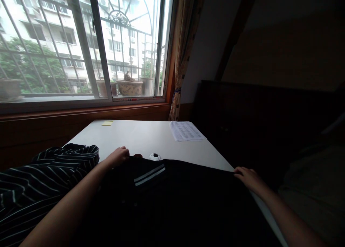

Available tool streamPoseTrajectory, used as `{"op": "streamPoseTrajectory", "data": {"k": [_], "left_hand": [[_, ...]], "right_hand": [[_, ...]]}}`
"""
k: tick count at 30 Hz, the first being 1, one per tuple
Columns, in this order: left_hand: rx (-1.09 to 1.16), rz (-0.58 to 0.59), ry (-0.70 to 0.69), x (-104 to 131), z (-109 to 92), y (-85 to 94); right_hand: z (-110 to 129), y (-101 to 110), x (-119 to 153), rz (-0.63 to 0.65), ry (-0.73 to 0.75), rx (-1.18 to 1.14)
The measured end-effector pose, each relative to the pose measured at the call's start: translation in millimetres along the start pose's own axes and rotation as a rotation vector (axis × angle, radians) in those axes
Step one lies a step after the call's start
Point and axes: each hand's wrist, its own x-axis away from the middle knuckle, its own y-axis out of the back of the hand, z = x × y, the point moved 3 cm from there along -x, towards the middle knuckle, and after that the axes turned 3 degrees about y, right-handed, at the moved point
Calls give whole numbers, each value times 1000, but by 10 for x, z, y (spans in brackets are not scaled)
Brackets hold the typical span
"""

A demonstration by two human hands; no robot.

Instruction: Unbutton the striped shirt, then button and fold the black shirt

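A black garment [188,200] with two pale stripes spreads across the near part of the white table [134,135]. Its kind is hard to make out in the dark. My left hand [120,156] is closed on the far edge of the garment, left of the stripes. At the far right corner, my right hand [248,177] pinches the same cloth between thumb and fingers. The far edge runs between both hands, sagging slightly. Just beyond it sit a small white round object [155,156] and a brown round thing [138,156], both partly hidden by the cloth.
A black cloth with white stripes [67,168] lies bunched at the left. Printed papers [186,131] rest at the table's far right, a yellow sticky note [107,122] at the far left. Behind stand a barred window [129,53] and a tied curtain [179,67]. The right side is dark.
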Motion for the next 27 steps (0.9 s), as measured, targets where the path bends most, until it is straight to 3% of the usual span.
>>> {"op": "streamPoseTrajectory", "data": {"k": [5,11,16,19,22,27], "left_hand": [[-42,-40,100,-20,215,28],[-117,-118,237,-8,388,111],[-179,-212,313,47,411,108],[-202,-281,318,101,330,96],[-206,-331,224,149,150,96],[-180,-303,-35,252,-262,-57]], "right_hand": [[323,4,-247,63,38,-5],[811,89,-538,5,-12,39],[1196,194,-667,-62,-62,57],[1421,243,-667,-98,-83,46],[1761,236,-602,-102,-33,14],[2660,82,-281,-2,192,-80]]}}
